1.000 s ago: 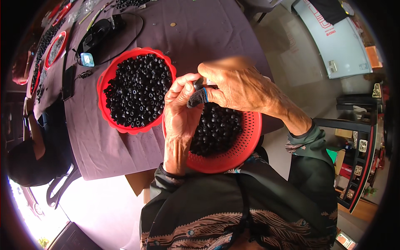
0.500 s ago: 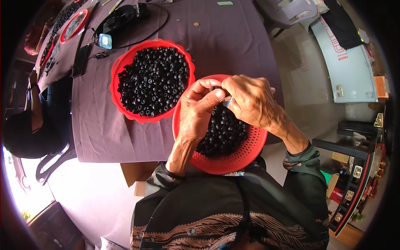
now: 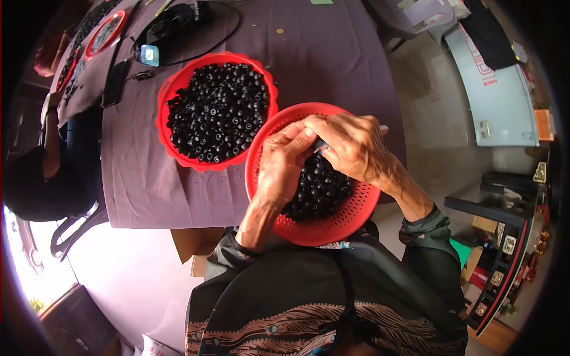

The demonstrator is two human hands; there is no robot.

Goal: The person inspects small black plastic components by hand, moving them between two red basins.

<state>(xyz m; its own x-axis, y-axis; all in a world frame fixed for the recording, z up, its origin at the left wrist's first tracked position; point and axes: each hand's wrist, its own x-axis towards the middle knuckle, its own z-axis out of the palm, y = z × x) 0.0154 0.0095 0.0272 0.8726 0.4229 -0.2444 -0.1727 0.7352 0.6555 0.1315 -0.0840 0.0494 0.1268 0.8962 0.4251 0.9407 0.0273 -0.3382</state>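
Note:
Above a red perforated basket (image 3: 362, 204) my left hand (image 3: 282, 157) and my right hand (image 3: 356, 145) meet, fingertips together. My left thumb and forefinger pinch a small black piece, now mostly hidden by the fingers. My right hand is closed round a thin tool (image 3: 321, 148); only a narrow pale bit shows under the fingers, so its kind is unclear. Small round black pieces (image 3: 317, 190), some glossy, lie heaped inside the basket. To the left, a red scalloped tray (image 3: 168, 139) on the table is full of similar black pieces (image 3: 219, 113), many showing a hollow, ring-like end.
The basket overlaps the near edge of the cloth-covered table (image 3: 154, 202). Beyond the tray lie a black device with a cable (image 3: 172, 32) and a dark phone-like slab (image 3: 116, 83). Another person (image 3: 50, 178) is at the left. A grey chair (image 3: 418, 18) stands at far right.
My fingertips have drawn closer together over the basket, and the black piece between them shows less. The right hand has turned slightly. Basket and tray stay in place.

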